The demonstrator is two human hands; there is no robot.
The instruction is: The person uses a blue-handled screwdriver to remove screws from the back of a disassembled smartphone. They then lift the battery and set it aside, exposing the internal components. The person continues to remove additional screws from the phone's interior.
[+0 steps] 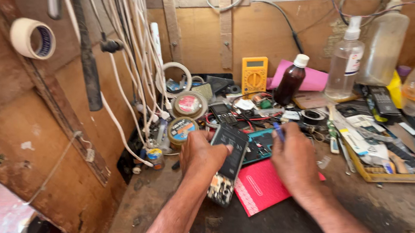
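Opened phone (228, 162) stands tilted in the left hand (198, 155), above the table (278, 223). Flat card (257, 187) lies on the table under it, between both hands. Right hand (293, 159) sits right of the phone. Multimeter (254, 75) leans on the back wall; small bottle (290, 79) to its right, spray bottle (345, 61) further right. Tape roll (32, 38) hangs on the left wall.

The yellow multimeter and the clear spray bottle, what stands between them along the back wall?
In the head view, a dark brown bottle with a white cap stands between the yellow multimeter and the clear spray bottle, before a pink sheet.
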